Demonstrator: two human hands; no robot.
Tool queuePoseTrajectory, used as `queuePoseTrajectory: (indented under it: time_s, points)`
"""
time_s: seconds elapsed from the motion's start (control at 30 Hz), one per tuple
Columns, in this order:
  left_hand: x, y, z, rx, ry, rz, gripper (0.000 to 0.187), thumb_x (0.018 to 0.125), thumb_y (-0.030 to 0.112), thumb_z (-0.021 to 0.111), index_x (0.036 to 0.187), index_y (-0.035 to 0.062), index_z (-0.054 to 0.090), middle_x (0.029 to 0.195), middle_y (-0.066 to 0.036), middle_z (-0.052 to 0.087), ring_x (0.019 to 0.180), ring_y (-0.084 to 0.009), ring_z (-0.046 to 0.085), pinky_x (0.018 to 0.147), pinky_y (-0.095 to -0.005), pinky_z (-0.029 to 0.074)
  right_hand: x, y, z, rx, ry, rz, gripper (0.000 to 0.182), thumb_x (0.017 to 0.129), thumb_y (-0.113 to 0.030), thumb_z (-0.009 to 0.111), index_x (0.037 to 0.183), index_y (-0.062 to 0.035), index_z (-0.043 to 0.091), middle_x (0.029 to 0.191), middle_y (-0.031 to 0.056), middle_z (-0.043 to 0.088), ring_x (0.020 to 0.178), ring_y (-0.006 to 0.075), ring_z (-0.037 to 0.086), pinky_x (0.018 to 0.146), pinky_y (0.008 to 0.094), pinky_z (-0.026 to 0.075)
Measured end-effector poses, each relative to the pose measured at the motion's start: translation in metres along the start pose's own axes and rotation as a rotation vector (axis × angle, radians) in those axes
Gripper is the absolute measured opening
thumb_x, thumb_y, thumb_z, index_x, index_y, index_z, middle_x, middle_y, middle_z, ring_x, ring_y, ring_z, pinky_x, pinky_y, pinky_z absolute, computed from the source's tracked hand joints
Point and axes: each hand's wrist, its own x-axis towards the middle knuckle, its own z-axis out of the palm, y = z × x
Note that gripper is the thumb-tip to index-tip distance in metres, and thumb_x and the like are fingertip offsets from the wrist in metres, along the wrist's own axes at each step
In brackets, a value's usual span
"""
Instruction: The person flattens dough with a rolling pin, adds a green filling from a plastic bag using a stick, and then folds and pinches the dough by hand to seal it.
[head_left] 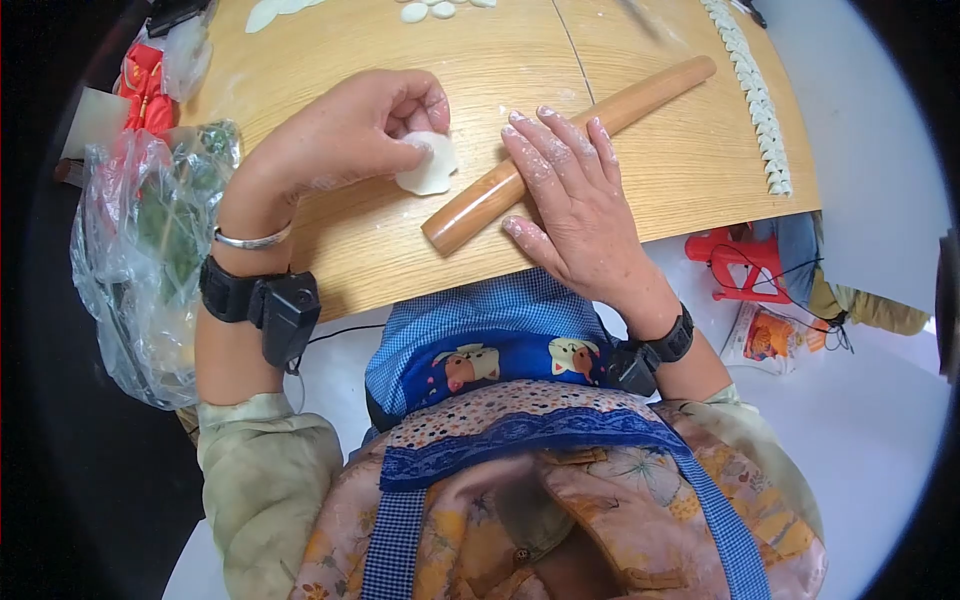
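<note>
A thin, pale dough wrapper [432, 176] with an uneven edge lies at the left of the wooden rolling pin [655, 92]. My left hand [375, 120] pinches its upper left edge between thumb and curled fingers. Across the middle of the pin, my right hand [575, 195] rests with its fingers stretched out and floured, the thumb on the near side. The pin slants from lower left to upper right on the wooden table [360, 270]. Its middle is hidden under the right hand.
At the far edge are several small dough discs [430, 10] and flat wrappers [275, 12]. A long row of folded dumplings [755, 100] lines the right side. Plastic bags [150, 240] crowd the left edge. A red stool [740, 262] stands beyond the table at right.
</note>
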Motion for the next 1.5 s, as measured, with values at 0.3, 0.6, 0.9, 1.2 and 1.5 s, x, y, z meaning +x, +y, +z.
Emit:
queuePoseTrajectory:
  time_s: [0.3,0.6,0.9,1.2,1.5]
  points:
    - [-0.001,0.004,-0.003,0.25,-0.024,-0.148,0.011,0.082,0.008,0.068,0.084,-0.0005,0.061,0.07,-0.001,0.058,0.063,-0.0086,0.056,0.058,-0.026,0.046,0.005,-0.001,-0.002,-0.014,-0.011,-0.006,0.069,0.094,-0.042,0.055,0.149,-0.0047,0.038,0.15,0.0155,0.042,0.144,0.0348,0.034,0.121,0.0538,0.015]
    - [0.002,0.001,-0.004,0.284,0.101,-0.178,0.04,0.1,0.033,0.058,0.079,-0.0008,0.064,0.06,-0.002,0.053,0.053,-0.0086,0.052,0.048,-0.0256,0.042,0.049,-0.005,0.003,-0.085,0.054,-0.087,0.062,0.097,-0.046,0.052,0.133,0.0035,0.056,0.142,0.0204,0.052,0.138,0.0356,0.043,0.117,0.0524,0.025]
    - [-0.001,0.006,-0.006,0.307,0.186,-0.165,0.055,0.099,0.042,0.049,0.073,-0.0033,0.066,0.057,-0.01,0.058,0.053,-0.0206,0.057,0.057,-0.0336,0.047,0.105,0.006,0.028,-0.128,0.134,-0.131,0.059,0.098,-0.044,0.048,0.132,0.0036,0.057,0.139,0.0212,0.055,0.136,0.0368,0.046,0.114,0.0553,0.03]
    - [-0.003,-0.001,-0.013,0.331,0.014,-0.065,0.015,0.085,0.012,0.069,0.081,-0.0007,0.063,0.066,0.002,0.056,0.063,-0.0057,0.05,0.059,-0.0237,0.043,0.048,-0.002,0.005,-0.052,0.071,-0.11,0.061,0.096,-0.042,0.052,0.139,0.0005,0.049,0.146,0.0203,0.047,0.139,0.0373,0.04,0.118,0.0554,0.022]
    - [-0.006,0.014,-0.009,0.256,-0.072,-0.011,0.01,0.082,0.007,0.064,0.082,0.0004,0.056,0.072,0.0,0.056,0.069,-0.0072,0.051,0.063,-0.0249,0.044,-0.001,-0.005,-0.011,0.043,-0.051,0.002,0.066,0.091,-0.04,0.061,0.147,-0.0088,0.044,0.152,0.0136,0.042,0.145,0.0328,0.034,0.122,0.054,0.016]
